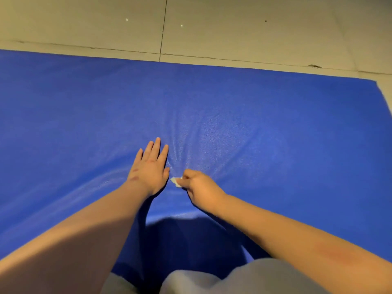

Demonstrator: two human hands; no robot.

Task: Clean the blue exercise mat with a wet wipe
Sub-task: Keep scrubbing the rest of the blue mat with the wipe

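The blue foam exercise mat, spread on the pale tiled floor, looks soft and wrinkle-prone, so it's pinned by the straight-fingered left hand while the small white wet wipe is pinched against it by the right hand.

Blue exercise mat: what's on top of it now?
The left hand lies flat on the blue exercise mat; the right hand pinches a small white wet wipe. Mat beneath both hands is covered.
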